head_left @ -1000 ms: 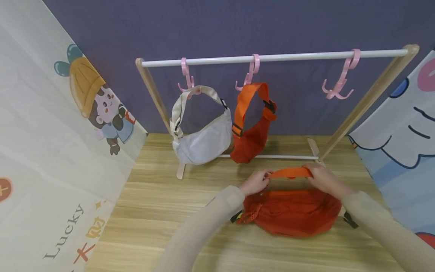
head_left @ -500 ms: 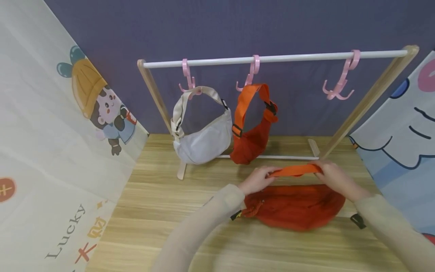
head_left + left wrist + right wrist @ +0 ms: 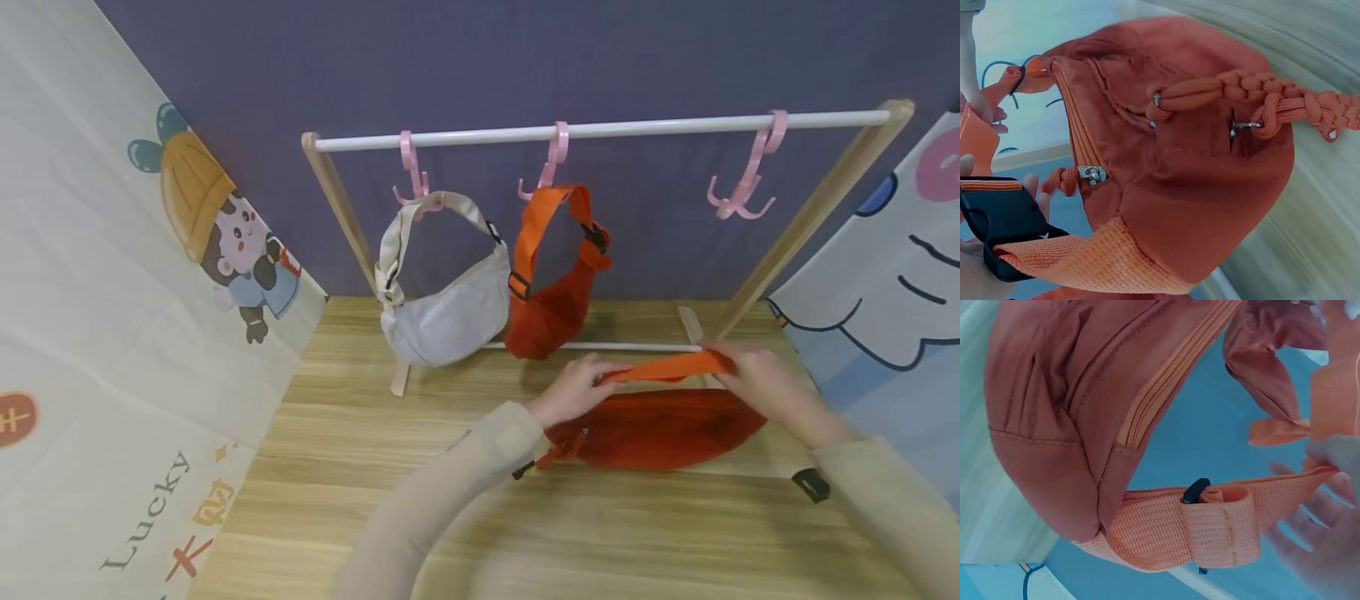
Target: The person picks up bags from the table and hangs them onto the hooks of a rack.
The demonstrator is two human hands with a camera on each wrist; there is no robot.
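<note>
A red waist bag (image 3: 660, 429) with an orange strap (image 3: 667, 367) is held over the wooden table, its pouch hanging below the strap. My left hand (image 3: 576, 390) grips the strap's left part, close to a black side-release buckle (image 3: 1007, 219) in the left wrist view. At the strap's other end, my right hand (image 3: 776, 390) holds the webbing between thumb and fingers. Braided cord pulls (image 3: 1260, 103) dangle from the zips. Nearest behind the hands hang a second red waist bag (image 3: 551, 312) and a white waist bag (image 3: 453, 317).
A rack with a white rail (image 3: 637, 128) and wooden legs stands at the back. Three pink hooks hang on it; the right hook (image 3: 742, 196) bears no bag. Its lower bar (image 3: 630, 346) runs behind my hands. Printed cloths flank the wooden table (image 3: 337, 467).
Both hands have moved right with the red waist bag, the right hand farther. The bag has shifted away toward the rack, and its strap is lifted slightly higher. The hanging bags stay put.
</note>
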